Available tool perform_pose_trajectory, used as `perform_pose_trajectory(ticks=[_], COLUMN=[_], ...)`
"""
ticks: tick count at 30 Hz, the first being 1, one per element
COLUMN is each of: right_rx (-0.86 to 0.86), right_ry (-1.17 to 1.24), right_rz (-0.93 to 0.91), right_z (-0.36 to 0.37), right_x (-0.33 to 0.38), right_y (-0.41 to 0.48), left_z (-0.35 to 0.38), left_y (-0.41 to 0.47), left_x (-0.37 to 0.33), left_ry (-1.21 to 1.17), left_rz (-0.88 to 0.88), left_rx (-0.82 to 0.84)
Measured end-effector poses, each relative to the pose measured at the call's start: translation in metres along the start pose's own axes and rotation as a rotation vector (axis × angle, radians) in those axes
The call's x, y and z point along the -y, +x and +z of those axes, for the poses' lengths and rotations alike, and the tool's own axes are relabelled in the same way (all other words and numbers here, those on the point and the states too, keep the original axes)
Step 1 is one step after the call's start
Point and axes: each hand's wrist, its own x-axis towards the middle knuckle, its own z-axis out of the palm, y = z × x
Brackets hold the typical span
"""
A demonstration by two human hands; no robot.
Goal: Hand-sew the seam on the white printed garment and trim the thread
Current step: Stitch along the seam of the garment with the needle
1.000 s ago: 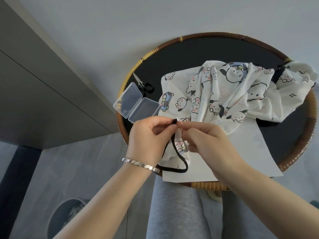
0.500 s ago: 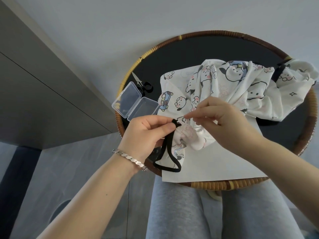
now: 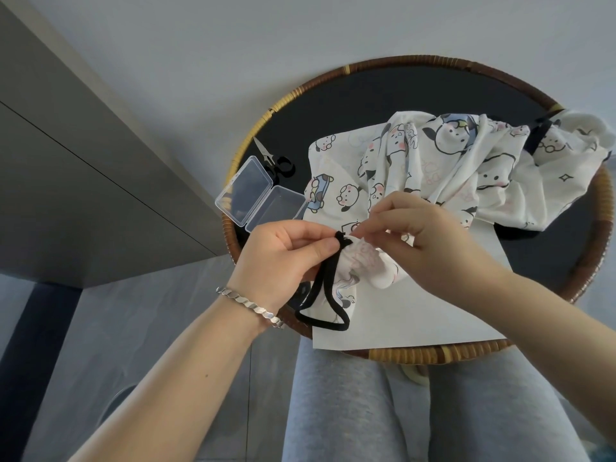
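A white garment (image 3: 466,168) printed with cartoon dogs lies bunched across a round tray (image 3: 416,60) on my lap. My left hand (image 3: 283,255) pinches the garment's gathered edge where a black strap loop (image 3: 325,305) joins it. My right hand (image 3: 430,241) is right beside that spot, thumb and forefinger pinched together as if on a needle or thread, which is too fine to see. Small black-handled scissors (image 3: 278,161) lie at the tray's left edge.
An open clear plastic case (image 3: 260,200) sits by the scissors on the tray's left. A white paper sheet (image 3: 416,311) lies under the garment near me. My grey-trousered legs are below the tray; a grey cabinet stands to the left.
My right hand first pulled up and away to the right from the seam, then came back down to it. The left hand kept its pinch on the strap end.
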Motion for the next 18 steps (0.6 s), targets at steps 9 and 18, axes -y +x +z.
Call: perform_pose_trajectory(ticks=[9,18], right_rx=[-0.055,-0.129], right_ry=[0.187,0.312], right_rz=[0.073,0.067], right_z=[0.009,0.018], right_x=[0.003,0.002], right_y=[-0.005,-0.01], left_z=[0.006,0.012], left_y=[0.0,-0.001], left_x=[-0.002,0.003], left_ry=[-0.115,-0.132], left_rz=[-0.042,-0.024], left_rx=[0.05,-0.003])
